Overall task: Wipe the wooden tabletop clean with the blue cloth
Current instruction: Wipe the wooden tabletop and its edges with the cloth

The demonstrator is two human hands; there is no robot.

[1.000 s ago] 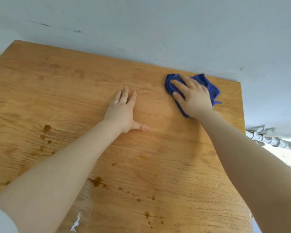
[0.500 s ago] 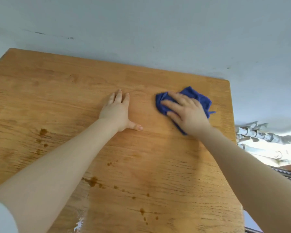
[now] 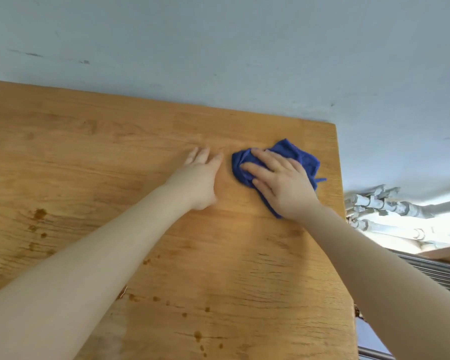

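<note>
Head view: right hand flat, fingers straight, pressing cloth on counter; left hand flat, released, just beside; brown stains nearer.

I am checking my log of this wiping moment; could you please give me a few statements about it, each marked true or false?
1. The right hand presses the blue cloth onto the tabletop. True.
2. The left hand holds a spray bottle. False: it lies flat on the wood, holding nothing.
3. Brown stains show on the near part of the tabletop. True.
4. The blue cloth lies at the table's left edge. False: it is near the far right corner.
</note>
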